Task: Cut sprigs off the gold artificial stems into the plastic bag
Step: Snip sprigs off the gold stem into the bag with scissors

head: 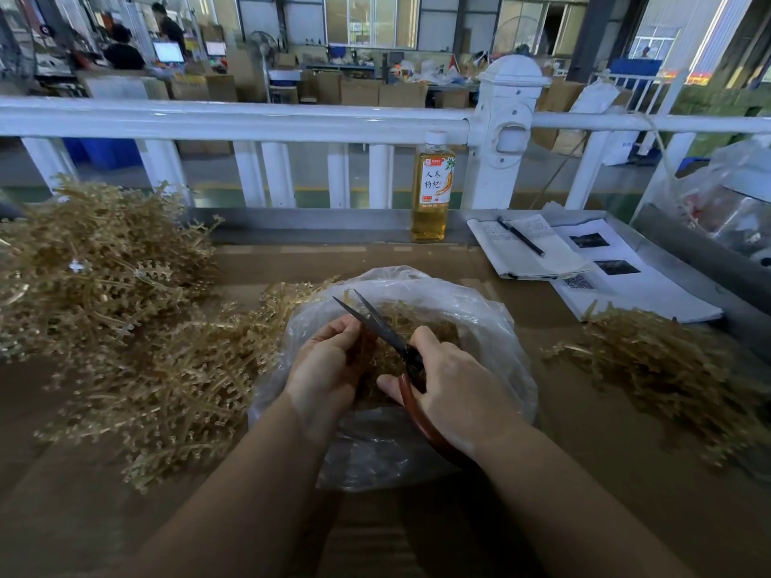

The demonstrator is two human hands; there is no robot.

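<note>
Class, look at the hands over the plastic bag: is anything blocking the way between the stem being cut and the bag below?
Nothing visible does. The left hand holds the gold stem directly above the open plastic bag, and the right hand holds the scissors with blades apart. Cut sprigs already lie inside the bag.

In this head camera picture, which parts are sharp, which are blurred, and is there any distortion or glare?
Head view: the left hand, right hand and scissors over the plastic bag are fairly sharp; the gold stems at the right edge are smeared; the white railing bows from wide-angle distortion; daylight from the far windows gives soft glare on the bag; shadows are weak.
</note>
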